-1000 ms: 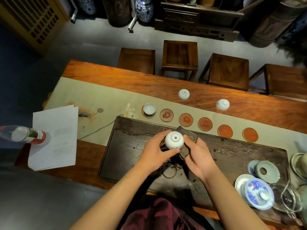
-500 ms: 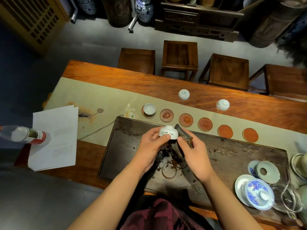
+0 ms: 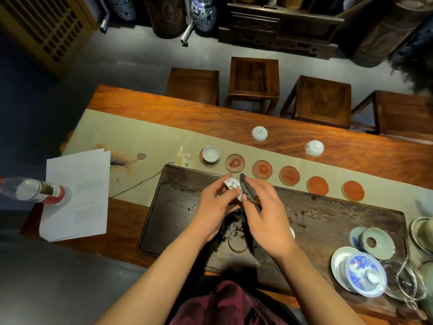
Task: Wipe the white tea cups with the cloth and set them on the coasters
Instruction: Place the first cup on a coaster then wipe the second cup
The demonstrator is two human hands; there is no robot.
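My left hand [image 3: 216,202] holds a small white tea cup [image 3: 233,186] tipped on its side above the dark tea tray [image 3: 328,221]. My right hand [image 3: 266,214] presses a dark grey cloth [image 3: 247,190] against the cup's right side. One white cup [image 3: 210,154] stands upright on the leftmost coaster. Several bare round coasters run to the right of it, from one [image 3: 235,163] to the last [image 3: 353,190]. Two more white cups lie upside down on the wooden table, one [image 3: 259,133] behind the row and one [image 3: 314,148] further right.
Papers [image 3: 77,195] and a clear bottle [image 3: 37,191] sit at the left. A blue-and-white lidded bowl [image 3: 363,275], saucers and a glass pitcher [image 3: 407,280] crowd the tray's right end. Wooden stools [image 3: 254,78] stand beyond the table's far edge.
The cup went from bottom-up to tilted on its side and moved a little away from me toward the coasters. The cloth shifted from behind the cup to its right side.
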